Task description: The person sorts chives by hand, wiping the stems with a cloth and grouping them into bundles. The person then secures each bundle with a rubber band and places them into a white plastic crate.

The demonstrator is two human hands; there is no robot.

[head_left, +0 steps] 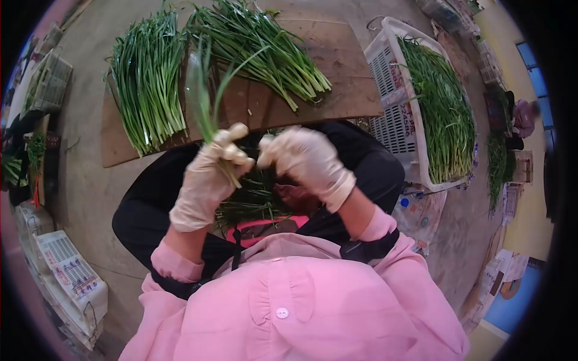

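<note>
My gloved left hand (211,168) is closed around a few garlic chives (205,114), their green leaves pointing up and the pale stem ends poking out below the fingers. Just right of it, my gloved right hand (310,162) is curled, fingers bent together and slightly blurred; what they pinch, if anything, is hidden. Beyond both hands, one bunch of chives (147,84) lies at the left of a brown board (349,72), and another bunch (265,51) lies slantwise on its middle. Loose green leaves (253,201) lie in my lap between my knees.
At the right stands a white plastic crate (415,138) heaped with chives (442,108). White crates (72,274) also stand at the lower left, with another crate (51,81) farther back. A person (525,117) sits at the far right near more greens (500,165).
</note>
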